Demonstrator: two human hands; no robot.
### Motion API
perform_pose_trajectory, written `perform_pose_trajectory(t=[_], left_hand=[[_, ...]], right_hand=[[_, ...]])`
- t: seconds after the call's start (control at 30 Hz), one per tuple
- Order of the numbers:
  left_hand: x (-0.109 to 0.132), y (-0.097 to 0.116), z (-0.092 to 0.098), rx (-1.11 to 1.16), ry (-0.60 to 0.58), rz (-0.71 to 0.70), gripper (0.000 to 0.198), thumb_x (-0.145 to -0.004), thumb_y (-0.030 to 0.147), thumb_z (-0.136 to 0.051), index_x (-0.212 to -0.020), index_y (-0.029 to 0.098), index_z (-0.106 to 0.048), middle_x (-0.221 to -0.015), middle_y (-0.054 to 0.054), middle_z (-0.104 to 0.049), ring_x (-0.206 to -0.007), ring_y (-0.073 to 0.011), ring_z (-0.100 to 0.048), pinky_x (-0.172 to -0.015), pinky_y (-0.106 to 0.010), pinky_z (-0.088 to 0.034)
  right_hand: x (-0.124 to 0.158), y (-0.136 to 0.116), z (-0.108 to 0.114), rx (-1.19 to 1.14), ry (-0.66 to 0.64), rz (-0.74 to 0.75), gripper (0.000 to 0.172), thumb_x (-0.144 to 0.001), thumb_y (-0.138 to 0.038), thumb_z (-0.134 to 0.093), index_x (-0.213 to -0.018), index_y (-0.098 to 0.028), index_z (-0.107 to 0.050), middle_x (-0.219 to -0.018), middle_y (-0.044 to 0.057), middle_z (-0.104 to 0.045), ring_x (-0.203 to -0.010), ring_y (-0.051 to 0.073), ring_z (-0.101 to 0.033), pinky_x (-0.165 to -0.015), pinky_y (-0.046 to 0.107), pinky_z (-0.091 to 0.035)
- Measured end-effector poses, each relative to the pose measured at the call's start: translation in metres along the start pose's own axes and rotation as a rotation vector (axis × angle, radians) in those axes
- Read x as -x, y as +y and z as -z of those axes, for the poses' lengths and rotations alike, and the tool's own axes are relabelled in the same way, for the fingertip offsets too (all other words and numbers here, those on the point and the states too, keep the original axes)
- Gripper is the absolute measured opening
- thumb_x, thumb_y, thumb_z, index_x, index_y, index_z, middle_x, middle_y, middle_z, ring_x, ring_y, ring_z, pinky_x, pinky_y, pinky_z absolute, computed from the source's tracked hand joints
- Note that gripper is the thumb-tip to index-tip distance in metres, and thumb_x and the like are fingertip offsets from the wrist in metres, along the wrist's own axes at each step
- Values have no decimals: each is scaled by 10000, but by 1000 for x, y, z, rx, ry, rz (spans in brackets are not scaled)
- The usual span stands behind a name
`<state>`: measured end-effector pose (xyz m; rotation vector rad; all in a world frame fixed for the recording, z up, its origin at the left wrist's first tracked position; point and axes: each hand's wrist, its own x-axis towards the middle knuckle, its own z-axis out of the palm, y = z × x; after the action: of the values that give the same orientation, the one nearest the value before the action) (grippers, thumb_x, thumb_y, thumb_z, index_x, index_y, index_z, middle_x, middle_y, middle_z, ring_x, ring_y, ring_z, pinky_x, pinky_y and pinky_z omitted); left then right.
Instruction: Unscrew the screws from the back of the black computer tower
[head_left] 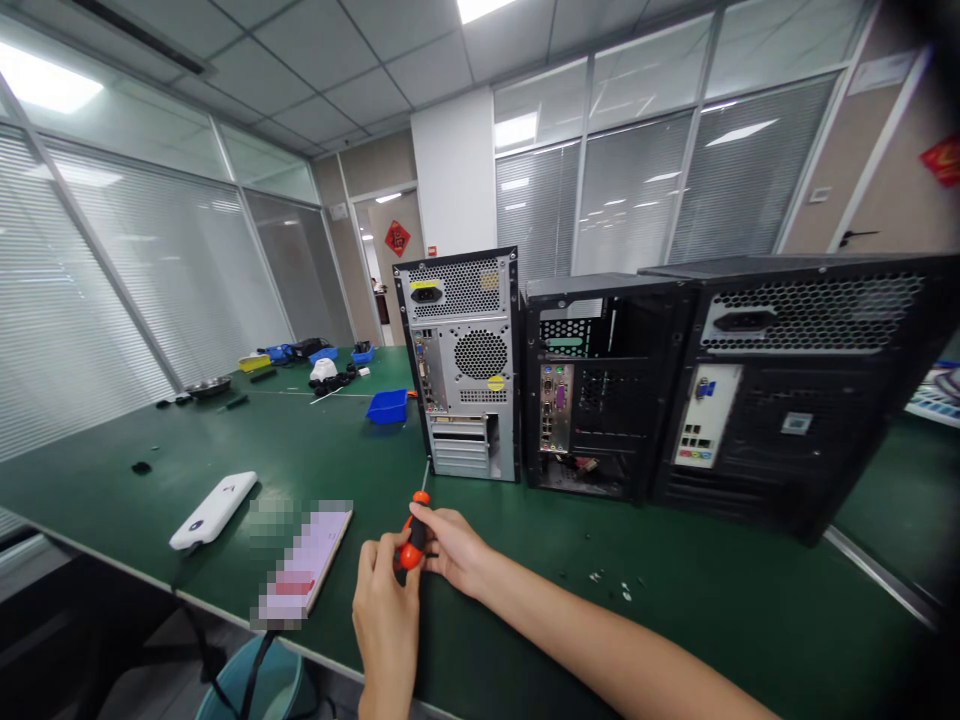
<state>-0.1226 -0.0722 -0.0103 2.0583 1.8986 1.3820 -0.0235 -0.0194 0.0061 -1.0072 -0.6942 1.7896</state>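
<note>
- Screwdriver point(414, 532), orange-handled, is held upright near the front edge of the green bench point(675, 620), with its tip towards the silver computer case point(465, 365).
- The left hand point(386, 605) and right hand point(450, 548) are both closed around its handle.
- 2 black cases point(600, 385) stand beside the silver one.

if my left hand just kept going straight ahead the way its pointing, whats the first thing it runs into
Probably the grey computer case. The left hand grips the screwdriver, whose tip aims at the case's lower back panel. Nothing else shows in between, though depth is unclear.

Three computer cases point(600, 385) stand near a blue bin point(387, 406).
</note>
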Motion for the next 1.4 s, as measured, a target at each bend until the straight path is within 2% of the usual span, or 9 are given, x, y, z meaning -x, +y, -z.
perform_pose_trajectory(t=[0.47, 0.83, 1.1, 1.4], left_hand=[[-2, -10, -3, 17, 13, -65, 150, -774, 206, -466, -878, 222, -572, -789, -29, -555, -713, -198, -523, -619, -298, -418], [-1, -13, -5, 39, 27, -163, 134, -787, 190, -443, -845, 219, -560, -792, -40, -575, -751, -209, -526, -640, -312, -446], [-1, -12, -4, 49, 2, -162, 164, -798, 182, -441, -876, 226, -579, -817, -41, -571, -780, -209, -535, -662, -312, -467], [-1, -7, 0, 83, -32, -124, 230, -808, 173, -446, -956, 241, -609, -911, -48, -593, -860, -215, -543, -710, -334, -492]], right_hand=[[2, -1, -1, 29, -4, 9, 368, -711, -469, -689, -616, -148, -536, -502, -16, -571, -447, 101, -537, -524, 258, -450], [-1, 2, 0, 48, 12, 3, 285, -774, -359, -636, -609, -154, -528, -503, -1, -594, -458, 108, -551, -544, 272, -468], [-3, 1, 4, 33, 6, -25, 295, -695, -384, -714, -653, -147, -543, -532, -7, -605, -468, 107, -557, -544, 263, -447], [-2, -2, 3, -10, 13, -45, 193, -779, -249, -623, -648, -130, -548, -518, -6, -588, -462, 108, -554, -534, 258, -444]])
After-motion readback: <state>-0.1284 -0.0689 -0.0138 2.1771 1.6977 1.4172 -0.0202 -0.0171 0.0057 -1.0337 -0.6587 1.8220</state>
